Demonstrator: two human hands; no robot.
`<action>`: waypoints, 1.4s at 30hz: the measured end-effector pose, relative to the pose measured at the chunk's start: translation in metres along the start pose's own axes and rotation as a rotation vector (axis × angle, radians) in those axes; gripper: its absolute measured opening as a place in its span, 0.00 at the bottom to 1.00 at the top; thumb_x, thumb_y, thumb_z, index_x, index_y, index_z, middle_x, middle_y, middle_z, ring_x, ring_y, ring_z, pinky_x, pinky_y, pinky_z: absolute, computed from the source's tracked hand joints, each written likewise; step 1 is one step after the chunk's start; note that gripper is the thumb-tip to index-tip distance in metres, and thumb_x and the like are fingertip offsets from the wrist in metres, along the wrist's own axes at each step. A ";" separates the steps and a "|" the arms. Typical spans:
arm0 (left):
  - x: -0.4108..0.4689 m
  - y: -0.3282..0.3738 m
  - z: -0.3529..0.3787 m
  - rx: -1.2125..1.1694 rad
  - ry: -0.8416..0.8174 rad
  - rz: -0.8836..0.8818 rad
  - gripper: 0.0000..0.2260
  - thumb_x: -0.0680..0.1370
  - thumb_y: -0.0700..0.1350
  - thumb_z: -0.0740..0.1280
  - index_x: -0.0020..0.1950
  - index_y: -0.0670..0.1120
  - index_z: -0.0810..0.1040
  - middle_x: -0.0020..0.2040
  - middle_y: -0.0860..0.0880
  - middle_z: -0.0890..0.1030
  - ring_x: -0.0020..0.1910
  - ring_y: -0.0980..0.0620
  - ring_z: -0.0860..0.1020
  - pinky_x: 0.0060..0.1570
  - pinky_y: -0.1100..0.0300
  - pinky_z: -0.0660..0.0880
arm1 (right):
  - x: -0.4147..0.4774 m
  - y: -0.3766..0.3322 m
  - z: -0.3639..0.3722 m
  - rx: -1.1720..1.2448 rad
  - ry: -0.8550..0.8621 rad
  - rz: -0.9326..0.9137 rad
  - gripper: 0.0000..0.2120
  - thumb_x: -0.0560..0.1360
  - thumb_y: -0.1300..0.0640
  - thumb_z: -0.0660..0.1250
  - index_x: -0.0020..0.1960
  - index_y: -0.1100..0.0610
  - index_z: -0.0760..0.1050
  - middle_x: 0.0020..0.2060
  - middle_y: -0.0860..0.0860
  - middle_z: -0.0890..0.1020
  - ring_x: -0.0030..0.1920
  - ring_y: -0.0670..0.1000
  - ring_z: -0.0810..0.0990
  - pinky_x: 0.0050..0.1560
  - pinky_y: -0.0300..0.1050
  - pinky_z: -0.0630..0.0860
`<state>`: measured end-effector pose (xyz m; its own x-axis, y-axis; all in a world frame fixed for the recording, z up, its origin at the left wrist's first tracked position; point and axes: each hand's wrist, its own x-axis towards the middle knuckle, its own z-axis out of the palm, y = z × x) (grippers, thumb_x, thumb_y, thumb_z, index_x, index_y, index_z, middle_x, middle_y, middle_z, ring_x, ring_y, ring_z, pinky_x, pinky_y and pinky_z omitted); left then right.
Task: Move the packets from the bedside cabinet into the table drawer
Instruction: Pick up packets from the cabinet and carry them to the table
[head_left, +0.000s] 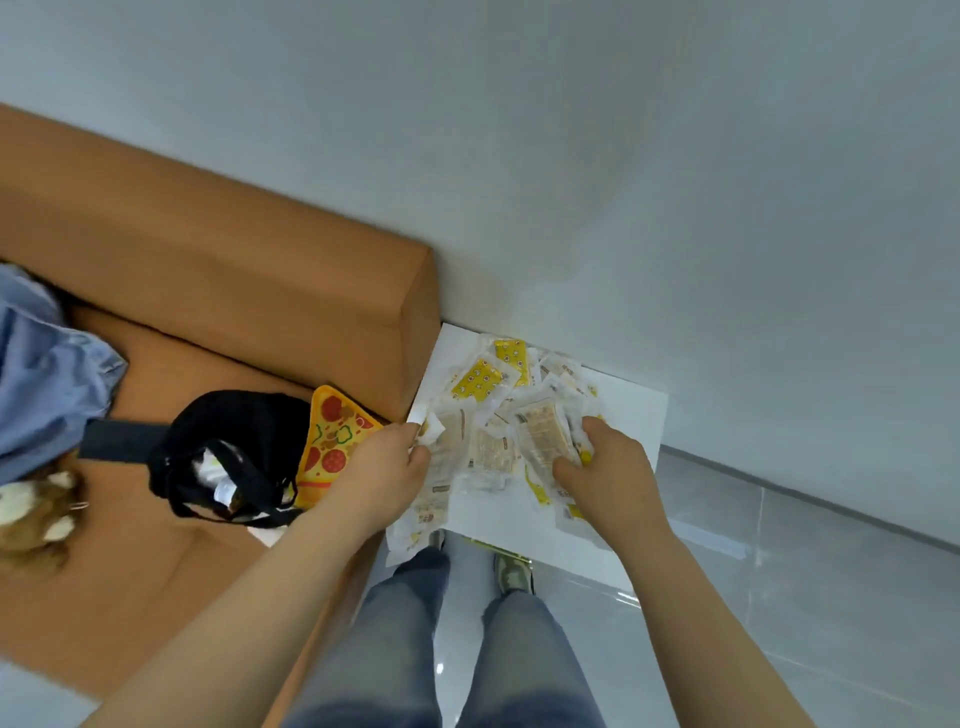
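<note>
Left grip (395, 467) and right grip (597, 467) are clutching packets (480, 387) lying on the bedside cabinet (634, 415) — transfer seemingly just beginning

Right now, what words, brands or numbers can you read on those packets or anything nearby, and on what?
No text can be read here.
On the packets: dark print on the pale ones, too blurred to read.
On the yellow packets: small pattern, no legible words.
On the pizza-print pouch: pictures only, no lettering.

Soft, even, bright light with faint shadows; small glare spots on the near floor (779, 623); packets (493, 415) look smeared; wide-angle edges bend.
</note>
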<state>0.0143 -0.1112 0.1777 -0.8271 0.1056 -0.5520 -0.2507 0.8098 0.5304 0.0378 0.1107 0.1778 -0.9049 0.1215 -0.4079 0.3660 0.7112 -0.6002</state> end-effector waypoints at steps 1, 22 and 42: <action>-0.010 0.001 -0.002 -0.019 0.027 -0.017 0.14 0.79 0.38 0.55 0.33 0.44 0.62 0.31 0.48 0.65 0.30 0.52 0.63 0.28 0.60 0.57 | -0.003 -0.004 -0.004 -0.034 -0.021 -0.033 0.12 0.71 0.61 0.66 0.35 0.54 0.64 0.28 0.49 0.69 0.28 0.49 0.65 0.27 0.41 0.59; -0.251 -0.074 0.081 -0.478 0.478 -0.644 0.11 0.82 0.46 0.54 0.43 0.46 0.71 0.40 0.48 0.75 0.36 0.53 0.71 0.32 0.61 0.65 | -0.108 -0.094 0.042 -0.583 -0.579 -0.768 0.06 0.71 0.57 0.66 0.46 0.58 0.72 0.33 0.47 0.71 0.40 0.55 0.74 0.34 0.46 0.65; -0.600 -0.220 0.215 -0.875 0.931 -1.084 0.14 0.80 0.42 0.54 0.50 0.36 0.76 0.47 0.38 0.80 0.42 0.42 0.77 0.38 0.55 0.72 | -0.449 -0.141 0.259 -0.841 -1.015 -1.258 0.03 0.69 0.61 0.65 0.42 0.59 0.72 0.32 0.50 0.74 0.35 0.54 0.73 0.31 0.45 0.64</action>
<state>0.6743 -0.2284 0.2537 -0.0114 -0.8634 -0.5045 -0.7873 -0.3033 0.5368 0.4492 -0.2235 0.2669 0.0605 -0.8944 -0.4432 -0.8376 0.1961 -0.5099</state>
